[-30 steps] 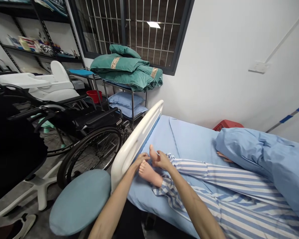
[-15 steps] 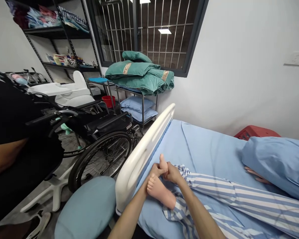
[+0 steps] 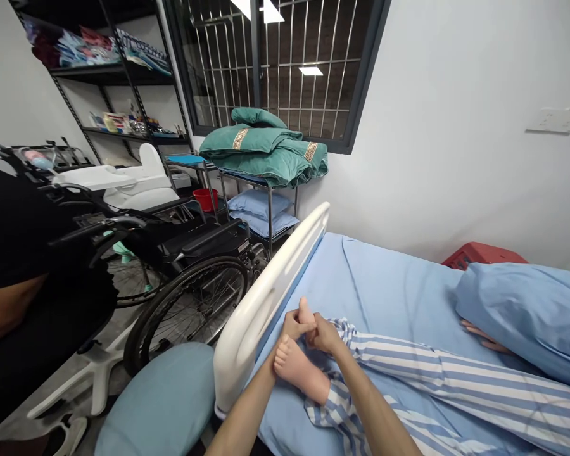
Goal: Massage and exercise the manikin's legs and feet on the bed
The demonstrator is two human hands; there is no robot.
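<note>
At the end of the bed, my left hand (image 3: 294,325) is closed round the toe side of the far foot (image 3: 306,312), thumb across it. My right hand (image 3: 325,335) grips the same foot nearer the ankle, its fingers partly hidden. The feet look smooth and plastic, like a manikin's. The near foot (image 3: 300,371) points up beside my left forearm, which passes close to its toes. Blue-and-white striped trousers (image 3: 408,356) cover both legs, which lie on the light blue sheet (image 3: 375,272).
A white bed end board (image 3: 247,329) stands left of my hands. Beyond it are a wheelchair (image 3: 194,285), a blue-grey stool (image 3: 159,405) and a person in black (image 3: 23,253). A blue pillow (image 3: 527,313) partly covers the manikin's hand (image 3: 484,337). Green quilts (image 3: 266,152) lie under the window.
The view has shifted slightly, so everything sits a little lower and further left. Both hands keep their hold on the far foot, with hardly any visible change in grip.
</note>
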